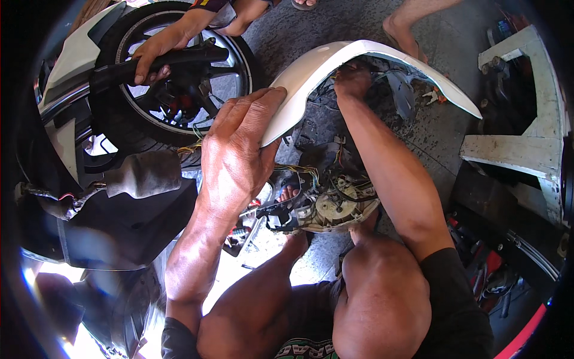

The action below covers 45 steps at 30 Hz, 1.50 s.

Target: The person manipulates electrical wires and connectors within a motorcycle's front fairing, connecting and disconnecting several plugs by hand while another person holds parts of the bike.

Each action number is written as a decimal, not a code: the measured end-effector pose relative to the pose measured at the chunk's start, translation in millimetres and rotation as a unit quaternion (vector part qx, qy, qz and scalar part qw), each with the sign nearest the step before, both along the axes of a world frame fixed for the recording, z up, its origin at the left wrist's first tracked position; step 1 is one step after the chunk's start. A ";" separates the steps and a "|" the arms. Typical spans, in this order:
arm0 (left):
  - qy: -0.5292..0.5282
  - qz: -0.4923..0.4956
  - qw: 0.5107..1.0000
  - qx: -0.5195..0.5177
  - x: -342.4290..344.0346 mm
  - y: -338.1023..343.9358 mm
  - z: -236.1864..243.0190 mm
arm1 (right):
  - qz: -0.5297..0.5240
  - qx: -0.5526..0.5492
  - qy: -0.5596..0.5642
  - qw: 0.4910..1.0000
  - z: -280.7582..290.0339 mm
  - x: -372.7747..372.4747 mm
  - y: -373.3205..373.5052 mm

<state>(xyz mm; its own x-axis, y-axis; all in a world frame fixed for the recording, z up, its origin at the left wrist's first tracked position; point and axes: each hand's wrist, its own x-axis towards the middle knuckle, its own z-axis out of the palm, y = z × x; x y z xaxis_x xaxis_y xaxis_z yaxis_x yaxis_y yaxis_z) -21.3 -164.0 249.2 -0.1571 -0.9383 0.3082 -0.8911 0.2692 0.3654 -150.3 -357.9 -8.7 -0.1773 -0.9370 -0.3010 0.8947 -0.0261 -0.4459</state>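
Note:
My left hand [238,131] grips the near left end of a curved white body panel [317,64], thumb tucked beneath it. My right hand [353,81] reaches up under the arch, fingers curled among grey inner parts and wires; what it holds is hidden. Between my legs and the panel lies a dismantled assembly [333,203] with a cream housing, black parts and loose wiring.
A co-worker's hand [156,51] grips a black fork tube beside a motorcycle wheel [232,81]. Another person's bare foot [402,39] is at the upper right. A white wooden frame [499,146] stands at right; black bodywork [113,233] is at left.

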 end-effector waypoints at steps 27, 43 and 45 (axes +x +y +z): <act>0.016 -0.012 0.996 -0.084 -4.9 11.0 10.8 | 0.271 -0.009 0.658 0.703 88.9 -59.6 42.8; 0.188 0.065 0.970 0.142 10.9 150.2 -127.2 | 0.451 -0.129 0.663 0.583 103.0 -173.2 183.8; 0.169 0.009 0.976 0.136 2.9 134.1 -123.2 | 0.449 -0.169 0.717 0.506 111.1 -148.7 196.0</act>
<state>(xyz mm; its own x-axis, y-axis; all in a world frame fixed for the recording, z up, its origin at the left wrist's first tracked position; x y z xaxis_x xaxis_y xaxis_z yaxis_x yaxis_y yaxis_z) -18.3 -29.8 126.0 -0.0722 -0.9942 0.0792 -0.7107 0.1070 0.6953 -299.0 -162.0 102.5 0.5574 -0.7879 -0.2617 -0.6225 -0.1881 -0.7597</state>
